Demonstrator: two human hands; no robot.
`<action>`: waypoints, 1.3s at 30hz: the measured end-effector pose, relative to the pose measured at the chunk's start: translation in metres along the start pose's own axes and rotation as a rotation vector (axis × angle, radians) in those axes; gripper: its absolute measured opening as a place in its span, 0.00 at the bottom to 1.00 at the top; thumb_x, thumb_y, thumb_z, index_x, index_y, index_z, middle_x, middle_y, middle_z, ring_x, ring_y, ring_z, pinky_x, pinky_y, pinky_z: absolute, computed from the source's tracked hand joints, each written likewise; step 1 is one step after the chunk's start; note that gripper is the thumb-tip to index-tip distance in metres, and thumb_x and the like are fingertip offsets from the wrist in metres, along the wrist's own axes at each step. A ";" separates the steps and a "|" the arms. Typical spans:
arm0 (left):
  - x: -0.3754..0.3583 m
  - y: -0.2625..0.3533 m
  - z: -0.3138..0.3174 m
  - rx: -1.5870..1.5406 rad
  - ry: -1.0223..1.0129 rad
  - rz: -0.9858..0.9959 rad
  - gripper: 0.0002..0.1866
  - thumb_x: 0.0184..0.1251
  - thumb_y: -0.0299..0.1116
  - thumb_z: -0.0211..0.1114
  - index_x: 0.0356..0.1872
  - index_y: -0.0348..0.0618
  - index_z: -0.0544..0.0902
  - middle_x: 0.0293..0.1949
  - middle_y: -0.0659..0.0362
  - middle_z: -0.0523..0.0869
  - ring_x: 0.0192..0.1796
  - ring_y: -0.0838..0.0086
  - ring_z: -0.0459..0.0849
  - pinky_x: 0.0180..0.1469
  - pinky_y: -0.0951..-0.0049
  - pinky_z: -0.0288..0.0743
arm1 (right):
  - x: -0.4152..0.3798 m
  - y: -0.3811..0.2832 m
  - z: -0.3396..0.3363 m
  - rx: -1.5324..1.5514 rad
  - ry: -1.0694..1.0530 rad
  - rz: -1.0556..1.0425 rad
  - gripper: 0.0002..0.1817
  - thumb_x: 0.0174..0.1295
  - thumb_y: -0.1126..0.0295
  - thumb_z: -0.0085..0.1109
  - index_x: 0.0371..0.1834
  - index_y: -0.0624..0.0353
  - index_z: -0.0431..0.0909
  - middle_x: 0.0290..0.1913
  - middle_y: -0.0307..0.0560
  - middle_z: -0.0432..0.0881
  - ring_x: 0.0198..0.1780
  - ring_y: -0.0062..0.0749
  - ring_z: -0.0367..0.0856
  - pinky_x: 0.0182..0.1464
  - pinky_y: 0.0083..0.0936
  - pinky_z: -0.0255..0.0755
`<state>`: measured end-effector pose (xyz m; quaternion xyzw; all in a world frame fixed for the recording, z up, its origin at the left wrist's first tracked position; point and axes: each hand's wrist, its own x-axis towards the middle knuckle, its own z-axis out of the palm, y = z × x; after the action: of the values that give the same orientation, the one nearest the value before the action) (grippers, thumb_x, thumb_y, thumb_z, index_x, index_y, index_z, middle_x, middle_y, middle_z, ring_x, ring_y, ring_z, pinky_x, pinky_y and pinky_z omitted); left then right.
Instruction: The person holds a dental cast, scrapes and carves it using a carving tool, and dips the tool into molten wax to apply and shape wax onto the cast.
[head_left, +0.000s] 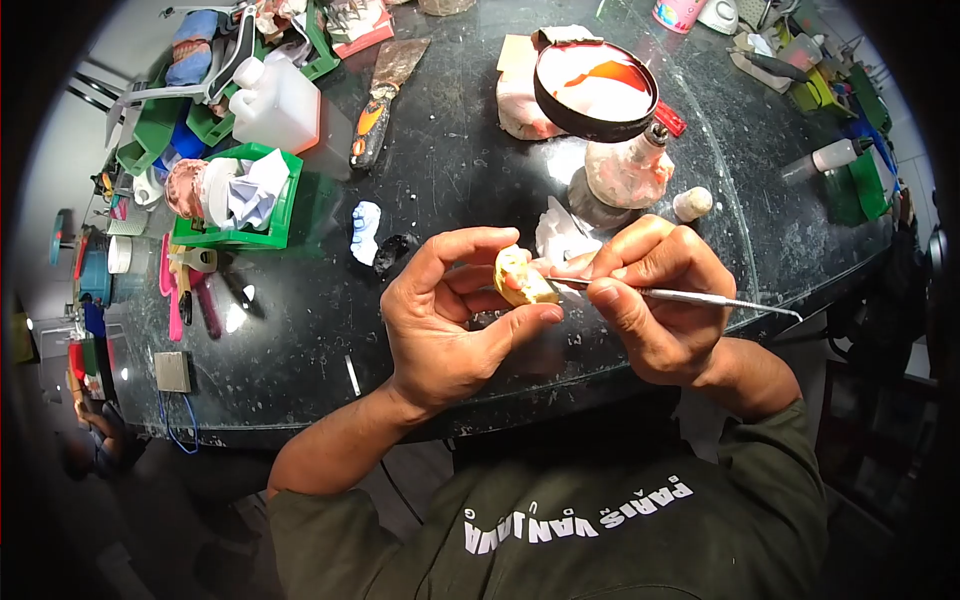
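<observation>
Between the thumb and fingers of my left hand [450,315] is a small yellowish dental model [521,280], with some pink on it. My right hand [665,300] grips a thin metal dental carver [705,298] like a pen. One tip of the carver meets the model, while its bent other end sticks out to the right. Just behind my hands lies a crumpled white piece [565,235]. A pale blue dental impression [365,232] and a small black lump [397,254] rest to the left of my left hand.
An alcohol burner [628,172] and a round dark-rimmed dish [597,92] stand behind my hands. Leftward are a scraper [378,105], a green bin [292,205] and a plastic jug [275,110]. A small bottle [838,154] lies far right. The table's front edge [590,378] runs beneath my forearms.
</observation>
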<state>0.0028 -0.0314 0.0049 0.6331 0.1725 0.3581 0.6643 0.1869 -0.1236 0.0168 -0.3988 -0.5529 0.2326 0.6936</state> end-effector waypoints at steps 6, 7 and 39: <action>0.000 0.000 0.004 -0.055 0.016 -0.058 0.34 0.55 0.16 0.79 0.63 0.35 0.72 0.52 0.49 0.86 0.56 0.67 0.88 0.59 0.67 0.87 | 0.005 -0.006 -0.001 -0.057 -0.053 -0.047 0.09 0.61 0.87 0.68 0.37 0.68 0.76 0.33 0.55 0.85 0.41 0.41 0.92 0.44 0.30 0.86; 0.000 -0.001 0.005 -0.058 0.012 -0.056 0.34 0.56 0.16 0.79 0.63 0.34 0.72 0.53 0.49 0.87 0.56 0.66 0.88 0.60 0.67 0.87 | 0.005 -0.006 -0.001 -0.071 -0.052 -0.048 0.09 0.61 0.88 0.68 0.36 0.68 0.76 0.33 0.55 0.85 0.41 0.41 0.92 0.43 0.30 0.86; 0.000 -0.005 0.011 -0.069 0.052 -0.005 0.30 0.56 0.17 0.80 0.61 0.34 0.80 0.49 0.50 0.90 0.52 0.69 0.90 0.56 0.69 0.88 | 0.004 -0.007 -0.001 -0.208 -0.083 -0.064 0.11 0.59 0.84 0.72 0.35 0.66 0.76 0.32 0.54 0.85 0.37 0.38 0.92 0.39 0.28 0.86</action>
<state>0.0119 -0.0393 0.0019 0.6000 0.1788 0.3783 0.6818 0.1885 -0.1253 0.0244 -0.4406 -0.6147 0.1681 0.6322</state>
